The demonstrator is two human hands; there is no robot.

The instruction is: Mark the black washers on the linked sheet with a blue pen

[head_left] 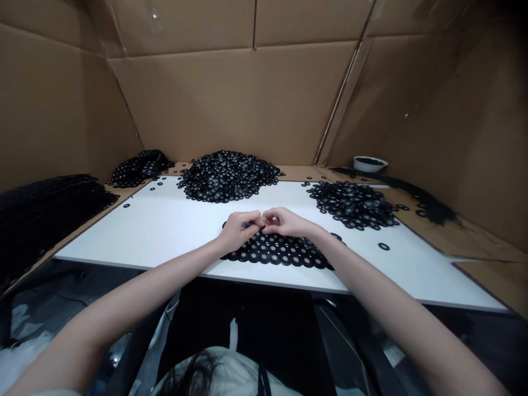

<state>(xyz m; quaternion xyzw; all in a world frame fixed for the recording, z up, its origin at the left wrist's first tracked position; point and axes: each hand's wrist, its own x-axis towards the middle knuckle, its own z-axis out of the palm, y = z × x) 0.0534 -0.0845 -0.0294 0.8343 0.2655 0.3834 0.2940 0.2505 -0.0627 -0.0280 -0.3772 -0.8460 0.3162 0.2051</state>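
Note:
A strip of joined black rings lies flat near the table's front edge, under both hands. My left hand is closed over its upper left part, with a small blue thing showing between the fingers; its kind cannot be made out. Fingertips almost touching the left ones, my right hand pinches at the strip's upper edge, thumb and forefinger bent together. What sits between those fingertips is too small to tell. The right forearm passes over the strip's right end and hides part of it.
Loose black rings form a large pile at the back and a smaller pile at right. Black strands lie far left, near a dark ringed bundle. A white bowl stands back right. Cardboard walls enclose the white tabletop.

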